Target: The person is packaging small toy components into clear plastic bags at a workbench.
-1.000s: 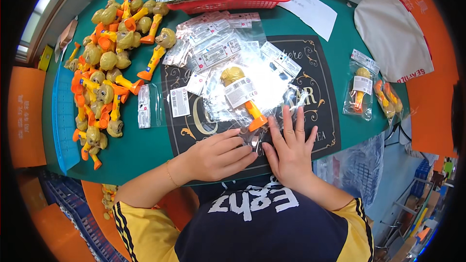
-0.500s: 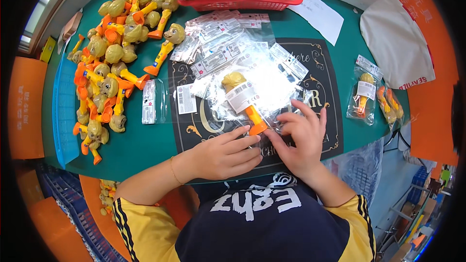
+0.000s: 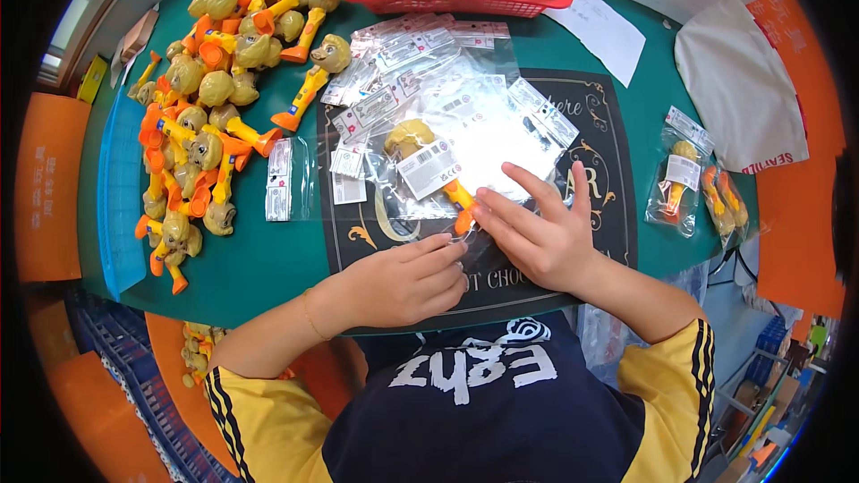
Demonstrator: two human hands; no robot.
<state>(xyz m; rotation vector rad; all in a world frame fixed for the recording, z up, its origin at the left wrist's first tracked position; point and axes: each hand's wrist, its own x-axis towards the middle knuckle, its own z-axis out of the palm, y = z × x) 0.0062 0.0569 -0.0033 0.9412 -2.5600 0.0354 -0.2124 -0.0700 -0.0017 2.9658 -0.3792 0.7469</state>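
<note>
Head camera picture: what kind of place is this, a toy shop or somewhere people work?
Probably a packing workbench, not a shop. A big heap of loose yellow-and-orange toys lies on the green table, clear plastic bags are spread out, and both hands, left hand and right hand, press on a bagged toy.

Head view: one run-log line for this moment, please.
left hand: on bag's end | right hand: pressing bagged duck toy | black mat | loose toy pile left

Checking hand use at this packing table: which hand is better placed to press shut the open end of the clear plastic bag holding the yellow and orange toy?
Probably the right hand: its fingertips already lie on the clear plastic bag at the toy's orange end. The left hand rests just short of it on the black mat.
</note>
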